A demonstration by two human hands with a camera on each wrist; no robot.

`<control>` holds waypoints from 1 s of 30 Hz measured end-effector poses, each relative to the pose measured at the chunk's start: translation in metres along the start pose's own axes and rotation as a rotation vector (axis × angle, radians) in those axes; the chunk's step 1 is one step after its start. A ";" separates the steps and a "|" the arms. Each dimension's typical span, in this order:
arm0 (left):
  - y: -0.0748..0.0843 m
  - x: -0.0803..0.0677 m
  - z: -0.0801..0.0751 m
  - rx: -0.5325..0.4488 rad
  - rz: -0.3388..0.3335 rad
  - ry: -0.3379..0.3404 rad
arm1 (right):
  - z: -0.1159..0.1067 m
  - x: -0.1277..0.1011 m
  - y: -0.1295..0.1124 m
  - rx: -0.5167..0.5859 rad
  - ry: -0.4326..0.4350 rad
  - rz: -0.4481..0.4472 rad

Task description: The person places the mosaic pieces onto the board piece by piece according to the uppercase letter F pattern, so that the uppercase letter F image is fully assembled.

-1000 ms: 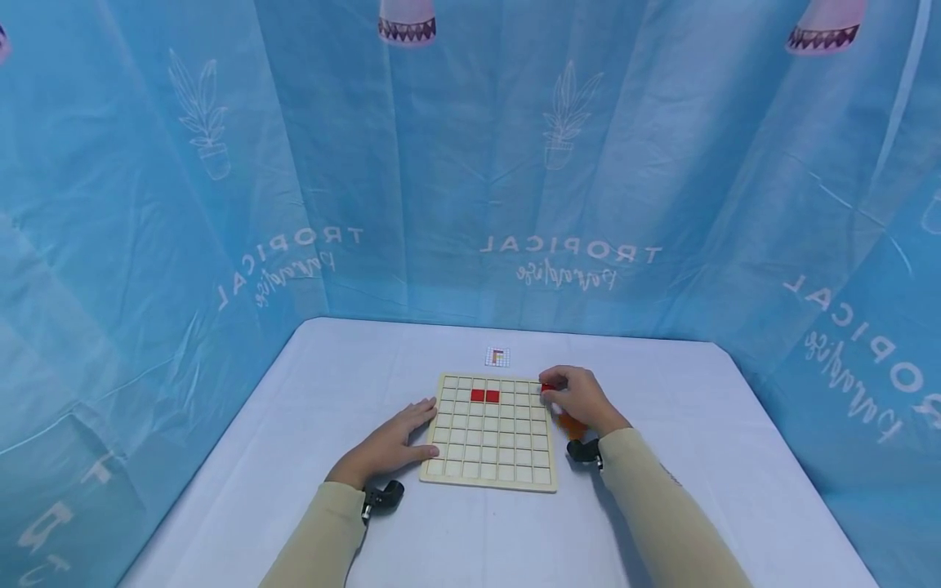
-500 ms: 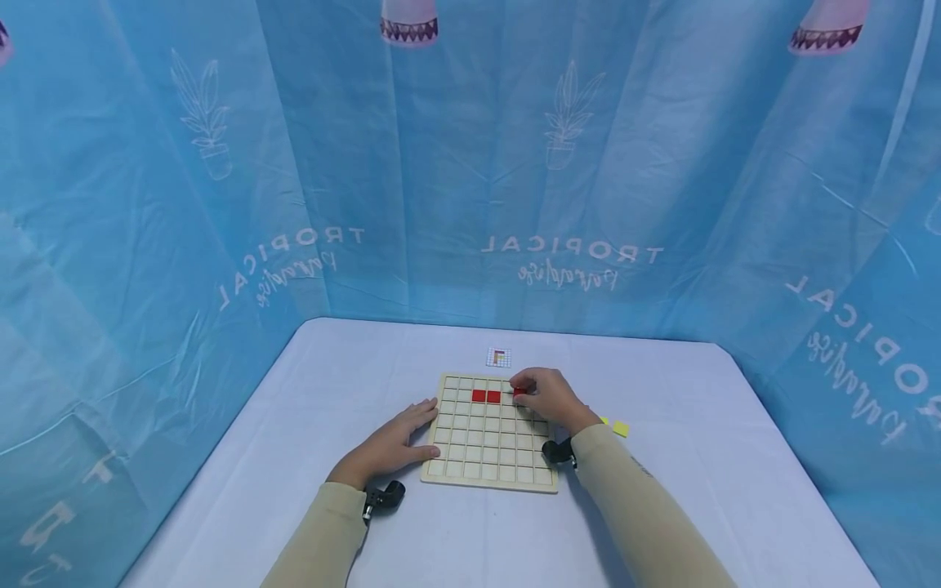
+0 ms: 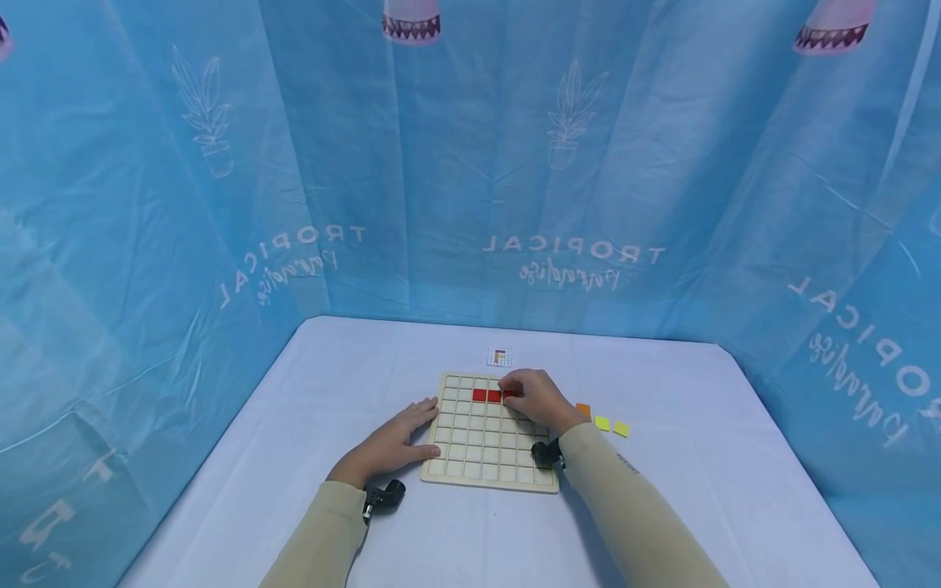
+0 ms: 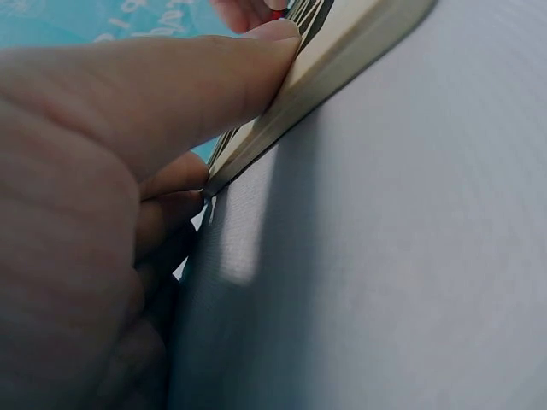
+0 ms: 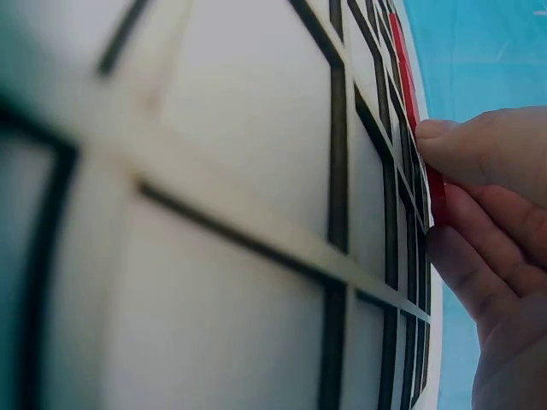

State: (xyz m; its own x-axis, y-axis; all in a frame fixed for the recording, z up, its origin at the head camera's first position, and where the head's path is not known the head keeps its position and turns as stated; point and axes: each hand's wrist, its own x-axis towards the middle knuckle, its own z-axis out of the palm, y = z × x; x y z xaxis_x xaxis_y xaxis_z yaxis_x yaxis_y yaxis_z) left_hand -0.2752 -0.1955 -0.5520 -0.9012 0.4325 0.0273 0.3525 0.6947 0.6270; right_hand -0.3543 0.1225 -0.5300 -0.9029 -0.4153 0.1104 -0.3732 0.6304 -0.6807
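Observation:
A wooden grid board [image 3: 488, 483] of square cells lies on the white table, with two red tiles [image 3: 486, 395] side by side in its second row from the far edge. My right hand [image 3: 540, 400] pinches another red tile [image 5: 437, 195] between thumb and fingers, over the cell just right of those two. The right wrist view shows that tile close against the grid, partly covered by the fingers. At the board's left edge rests my left hand [image 3: 393, 441], fingers extended and thumb lying on the rim; the left wrist view shows the thumb [image 4: 256, 64] on top of the edge.
Right of the board lie an orange tile [image 3: 583, 409], partly behind my right wrist, and two yellow tiles [image 3: 602, 423]. A small card [image 3: 499, 357] with a coloured grid pattern lies beyond the far edge. Blue printed curtains [image 3: 470, 163] surround the table [image 3: 412, 359].
My right hand has carried the red tile leftward from the board's right edge to beside the two red tiles. The orange and yellow tiles have come into view. My left hand stays put.

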 end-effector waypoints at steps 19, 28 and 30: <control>0.000 0.000 0.001 -0.003 -0.013 -0.005 | -0.010 -0.008 0.003 0.005 0.017 0.014; -0.003 0.000 0.001 -0.019 0.000 0.002 | -0.040 -0.023 0.037 0.037 0.110 0.145; -0.003 0.000 0.001 -0.015 -0.001 0.000 | -0.047 -0.028 0.044 0.034 0.114 0.183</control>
State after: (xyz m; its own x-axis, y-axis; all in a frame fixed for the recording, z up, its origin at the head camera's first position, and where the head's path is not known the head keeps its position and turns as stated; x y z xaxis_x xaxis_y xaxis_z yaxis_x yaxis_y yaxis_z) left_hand -0.2758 -0.1976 -0.5548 -0.9016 0.4318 0.0271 0.3479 0.6862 0.6389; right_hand -0.3559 0.1924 -0.5295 -0.9740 -0.2178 0.0630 -0.1954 0.6654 -0.7205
